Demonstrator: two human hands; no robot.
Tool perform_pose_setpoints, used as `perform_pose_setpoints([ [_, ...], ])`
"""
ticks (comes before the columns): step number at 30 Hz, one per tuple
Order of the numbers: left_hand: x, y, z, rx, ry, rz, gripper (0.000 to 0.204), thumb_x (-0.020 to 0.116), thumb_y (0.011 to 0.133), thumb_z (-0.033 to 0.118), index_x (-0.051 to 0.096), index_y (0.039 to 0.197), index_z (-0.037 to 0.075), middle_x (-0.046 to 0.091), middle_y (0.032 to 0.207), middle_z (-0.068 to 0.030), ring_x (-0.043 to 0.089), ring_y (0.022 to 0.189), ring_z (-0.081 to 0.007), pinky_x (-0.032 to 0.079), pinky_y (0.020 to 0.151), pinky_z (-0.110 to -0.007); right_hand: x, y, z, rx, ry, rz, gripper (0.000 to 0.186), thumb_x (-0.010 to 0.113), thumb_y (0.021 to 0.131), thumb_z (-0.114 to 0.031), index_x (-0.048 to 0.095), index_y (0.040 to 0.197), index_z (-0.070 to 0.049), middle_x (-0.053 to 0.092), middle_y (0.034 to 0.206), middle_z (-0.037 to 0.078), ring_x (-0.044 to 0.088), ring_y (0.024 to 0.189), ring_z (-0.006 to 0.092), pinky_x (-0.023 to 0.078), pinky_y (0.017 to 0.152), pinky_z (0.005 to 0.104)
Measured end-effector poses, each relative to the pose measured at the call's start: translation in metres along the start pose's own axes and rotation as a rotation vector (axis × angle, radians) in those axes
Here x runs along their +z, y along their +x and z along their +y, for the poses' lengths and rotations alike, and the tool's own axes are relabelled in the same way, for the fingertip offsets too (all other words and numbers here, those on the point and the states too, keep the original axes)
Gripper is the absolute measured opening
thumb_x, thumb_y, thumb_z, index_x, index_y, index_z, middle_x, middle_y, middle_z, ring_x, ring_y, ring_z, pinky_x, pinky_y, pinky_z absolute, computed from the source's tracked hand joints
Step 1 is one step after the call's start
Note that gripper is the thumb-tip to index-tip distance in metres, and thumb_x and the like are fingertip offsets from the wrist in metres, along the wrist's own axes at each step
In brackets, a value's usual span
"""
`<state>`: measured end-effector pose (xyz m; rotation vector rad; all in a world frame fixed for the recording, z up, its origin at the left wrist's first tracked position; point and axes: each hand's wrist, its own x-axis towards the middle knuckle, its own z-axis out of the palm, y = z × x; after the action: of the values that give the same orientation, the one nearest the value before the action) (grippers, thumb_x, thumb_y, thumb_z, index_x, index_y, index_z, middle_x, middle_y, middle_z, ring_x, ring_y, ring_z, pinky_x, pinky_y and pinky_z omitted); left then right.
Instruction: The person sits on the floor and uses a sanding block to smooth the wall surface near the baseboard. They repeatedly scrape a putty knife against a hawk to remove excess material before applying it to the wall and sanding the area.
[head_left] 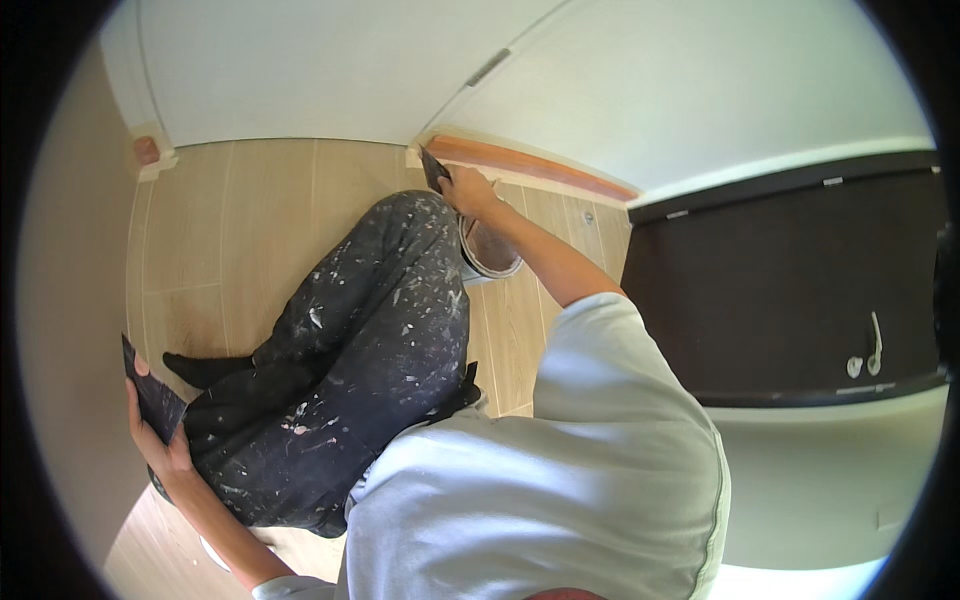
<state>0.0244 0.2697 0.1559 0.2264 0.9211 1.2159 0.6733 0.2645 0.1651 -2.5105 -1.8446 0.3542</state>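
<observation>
My left hand [165, 440] is closed on a black flat rectangular sheet [158, 398] at the left, beside the beige wall; the thumb lies over its face. Farther forward, my right hand [466, 190] grips a smaller black flat piece [433, 170], held on edge close to the end of a reddish-brown baseboard [530, 161]. Whether that piece touches the baseboard or the tape I cannot tell. Under my right forearm stands an open round bucket [490, 250] with pale smears on its rim; the forearm hides part of it.
Pale masking tape [414, 156] edges the baseboard. A white door [300, 70] with a hinge stands ahead. At the right is a dark brown door [780, 290] with a metal handle. My bent legs in paint-spotted dark trousers [370, 310] rest on the wood-look floor [265, 200].
</observation>
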Motion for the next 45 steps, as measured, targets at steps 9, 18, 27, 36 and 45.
perform_pose_setpoints([
  [9,-0.007,0.011,0.004,-0.042,-0.032,0.106,0.041,0.058,0.101,0.021,0.054,0.135,-0.001,0.061,0.133,-0.0099,0.062,0.119,-0.0213,0.051,0.103,-0.037,-0.012,-0.09,0.09,0.26,0.038,0.149,0.034,0.055,0.096,-0.028,0.063,0.117,-0.002,0.068,0.098,0.028,0.065,0.094,0.0471,0.05,0.081,0.0541],
  [18,0.016,0.01,0.007,-0.03,0.008,0.192,0.034,0.061,0.1,0.023,0.063,0.126,0.001,0.067,0.123,-0.0082,0.066,0.108,-0.0191,0.055,0.09,-0.031,0.011,-0.179,0.193,0.596,0.81,0.296,0.03,0.054,0.102,-0.027,0.065,0.108,0.001,0.071,0.088,0.015,0.071,0.074,0.0258,0.055,0.065,0.0407],
  [27,0.016,0.079,0.029,0.026,-0.018,0.096,0.027,0.063,0.098,0.016,0.066,0.119,-0.001,0.07,0.115,-0.0094,0.069,0.1,-0.0191,0.058,0.084,-0.03,-0.025,-0.078,0.111,0.545,0.914,-0.104,0.031,0.053,0.103,-0.034,0.065,0.112,-0.007,0.072,0.093,0.011,0.071,0.08,0.0181,0.053,0.065,0.0316],
  [36,0.033,0.066,0.02,0.053,-0.038,0.237,0.03,0.061,0.099,0.013,0.063,0.124,-0.002,0.068,0.121,-0.0096,0.069,0.102,-0.0179,0.057,0.09,-0.029,-0.006,0.002,0.031,-0.567,-0.488,-0.028,0.05,0.052,0.093,-0.015,0.049,0.14,-0.001,0.055,0.124,0.014,0.052,0.114,0.0317,0.046,0.097,0.0435],
  [45,0.014,0.069,0.016,-0.007,0.013,0.151,0.033,0.057,0.102,0.017,0.06,0.128,-0.002,0.069,0.116,-0.009,0.068,0.1,-0.0159,0.056,0.089,-0.03,0.041,0.051,0.039,-0.746,-1.392,-0.121,0.053,0.049,0.094,-0.023,0.048,0.142,-0.001,0.049,0.131,0.008,0.044,0.12,0.0223,0.036,0.091,0.0348],
])
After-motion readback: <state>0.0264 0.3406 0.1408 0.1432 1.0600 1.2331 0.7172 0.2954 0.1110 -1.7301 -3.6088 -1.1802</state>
